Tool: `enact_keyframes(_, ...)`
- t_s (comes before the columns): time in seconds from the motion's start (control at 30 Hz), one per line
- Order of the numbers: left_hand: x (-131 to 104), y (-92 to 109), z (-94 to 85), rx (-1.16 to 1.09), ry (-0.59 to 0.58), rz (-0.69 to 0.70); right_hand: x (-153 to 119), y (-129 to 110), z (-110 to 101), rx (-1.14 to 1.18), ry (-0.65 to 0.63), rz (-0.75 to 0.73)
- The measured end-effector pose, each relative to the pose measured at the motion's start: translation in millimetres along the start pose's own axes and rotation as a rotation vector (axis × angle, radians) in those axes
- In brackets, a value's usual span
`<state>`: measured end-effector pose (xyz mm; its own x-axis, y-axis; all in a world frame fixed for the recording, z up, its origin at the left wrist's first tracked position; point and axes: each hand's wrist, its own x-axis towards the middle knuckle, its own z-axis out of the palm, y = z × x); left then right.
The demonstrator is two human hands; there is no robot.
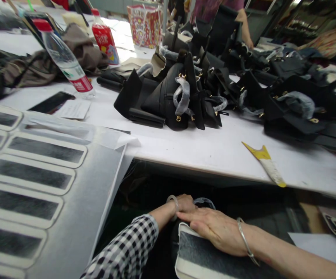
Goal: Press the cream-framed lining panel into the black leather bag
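Note:
Below the table edge, my right hand (218,230) lies with its fingers extended over a dark panel with a pale border (198,252). Just beyond its fingertips is my left hand (185,203), partly covered, its fingers hidden from sight. A handle wrapped in clear plastic (205,201) shows beside the left hand, on something dark. On the left lies a grey sheet (89,193) bearing several dark, pale-edged rectangular panels (31,174).
Several black bags (168,97) with plastic-wrapped handles cover the back of the white table (185,149). A clear bottle (66,62), a red bottle (105,38), a phone (51,102) and a yellow-ended tool (265,162) lie around. A person's arm (245,29) shows behind.

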<state>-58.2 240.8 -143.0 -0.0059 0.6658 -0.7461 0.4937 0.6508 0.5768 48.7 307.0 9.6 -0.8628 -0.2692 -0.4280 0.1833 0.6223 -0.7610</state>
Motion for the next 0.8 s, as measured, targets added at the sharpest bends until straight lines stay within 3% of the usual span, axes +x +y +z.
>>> enact_keyframes(0.17, -7.9, 2.5, -4.0, 0.044, -0.116, 0.007, 6.2, -4.8, 2.8, -0.13, -0.009, 0.046)
enact_keyframes(0.4, -19.3, 16.5, -18.7, 0.027, -0.066, 0.113, -8.9, -1.3, -0.9, -0.084, 0.051, 0.024)
enact_keyframes(0.53, -55.4, 24.1, -48.4, -0.077, -0.025, 0.241, -37.4, 8.5, -2.8, -0.096, 0.064, 0.108)
enact_keyframes(0.63, -94.7, 32.2, -67.5, -0.137, -0.127, 0.303, -63.2, 17.6, -5.5, -0.094, 0.058, 0.177)
enact_keyframes(0.7, -117.3, 38.2, -73.2, -0.15, -0.204, 0.329, -81.0, 24.0, -8.7, -0.088, 0.037, 0.24)
enact_keyframes(0.8, -136.0, 47.5, -73.4, -0.121, -0.221, 0.35, -103.2, 32.6, -14.4, -0.059, 0.003, 0.323)
